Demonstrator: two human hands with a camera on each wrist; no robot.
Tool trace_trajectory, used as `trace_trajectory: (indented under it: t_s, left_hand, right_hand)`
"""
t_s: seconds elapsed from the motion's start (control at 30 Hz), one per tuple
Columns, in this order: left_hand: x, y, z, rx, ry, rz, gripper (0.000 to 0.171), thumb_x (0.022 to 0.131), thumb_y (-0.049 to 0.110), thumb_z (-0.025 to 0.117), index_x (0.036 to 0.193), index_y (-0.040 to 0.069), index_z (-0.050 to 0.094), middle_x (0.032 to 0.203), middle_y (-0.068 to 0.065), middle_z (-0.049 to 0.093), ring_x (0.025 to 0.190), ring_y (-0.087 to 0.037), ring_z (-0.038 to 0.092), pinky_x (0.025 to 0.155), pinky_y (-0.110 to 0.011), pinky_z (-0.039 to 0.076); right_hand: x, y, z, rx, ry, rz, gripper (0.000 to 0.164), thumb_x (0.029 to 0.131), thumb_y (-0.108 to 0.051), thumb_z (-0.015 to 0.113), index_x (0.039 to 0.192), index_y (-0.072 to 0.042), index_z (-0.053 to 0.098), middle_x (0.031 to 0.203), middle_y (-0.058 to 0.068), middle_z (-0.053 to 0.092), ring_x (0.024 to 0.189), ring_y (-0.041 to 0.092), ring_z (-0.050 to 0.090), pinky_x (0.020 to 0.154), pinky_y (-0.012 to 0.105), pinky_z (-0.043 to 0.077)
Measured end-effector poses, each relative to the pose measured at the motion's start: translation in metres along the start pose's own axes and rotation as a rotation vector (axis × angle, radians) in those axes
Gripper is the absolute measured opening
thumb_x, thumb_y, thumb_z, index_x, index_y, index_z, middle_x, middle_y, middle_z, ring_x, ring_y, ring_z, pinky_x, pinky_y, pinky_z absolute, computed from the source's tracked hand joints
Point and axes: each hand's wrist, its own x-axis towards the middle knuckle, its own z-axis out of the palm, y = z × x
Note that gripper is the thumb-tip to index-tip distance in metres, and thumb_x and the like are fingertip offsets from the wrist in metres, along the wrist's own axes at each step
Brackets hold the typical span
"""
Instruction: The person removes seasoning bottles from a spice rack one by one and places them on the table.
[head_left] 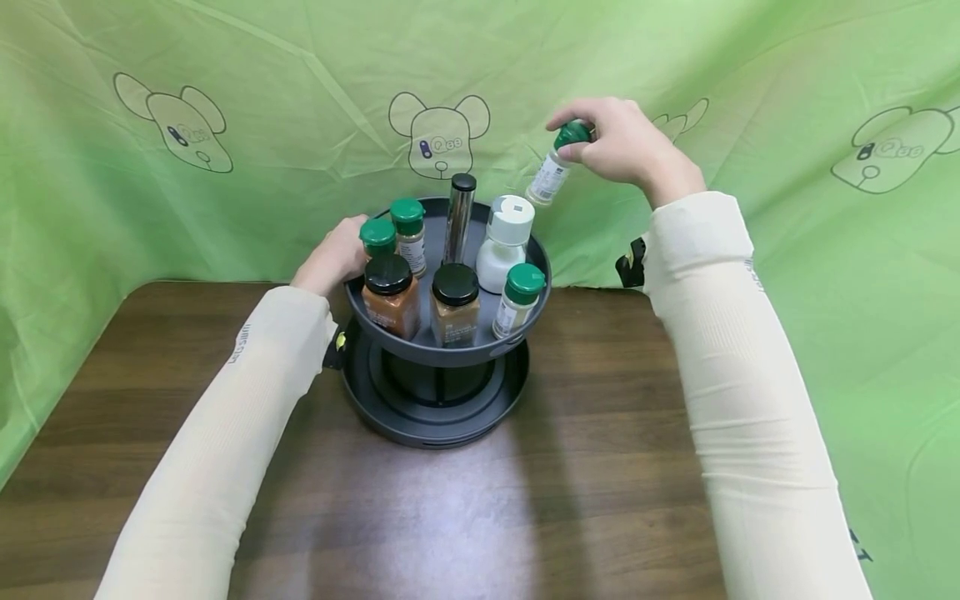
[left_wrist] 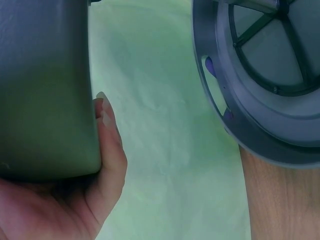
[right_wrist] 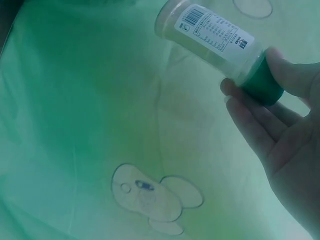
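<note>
My right hand (head_left: 626, 146) pinches a small spice bottle (head_left: 549, 178) by its green cap, above and behind the right rim of a dark two-tier turntable (head_left: 442, 357). The bottle tilts, its clear body and white barcode label (right_wrist: 215, 26) showing in the right wrist view. At the left, my left hand (head_left: 339, 252) grips the upper tray's rim; in the left wrist view a digit (left_wrist: 111, 145) lies along the dark tray wall (left_wrist: 50, 100). Some of its fingers are hidden behind a green-capped bottle (head_left: 378, 237).
On the upper tray stand another two green-capped bottles (head_left: 408, 225) (head_left: 519, 300), a white bottle (head_left: 502, 254), two black-lidded jars (head_left: 391, 304) (head_left: 455, 312) and a shiny central post (head_left: 459, 221). The lower tray (head_left: 435, 429) rests on a wooden table (head_left: 615, 467) before a green curtain (head_left: 300, 100).
</note>
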Motion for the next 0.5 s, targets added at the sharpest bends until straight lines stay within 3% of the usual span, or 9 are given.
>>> trace_trajectory:
  t_s: [0.5]
  left_hand:
    - [-0.001,-0.001,-0.001,0.010,0.014,0.004,0.031,0.101,0.014,0.038,0.124,-0.005,0.046,0.130,-0.027,0.050,0.121,-0.042,0.050,0.108,-0.055,0.041]
  right_hand:
    - [-0.006,0.033,0.002,-0.122,-0.070,0.086,0.043,0.100,-0.019,0.054,0.142,-0.010,0.049,0.140,0.024,0.052,0.122,0.039,0.049,0.104,0.059,0.037]
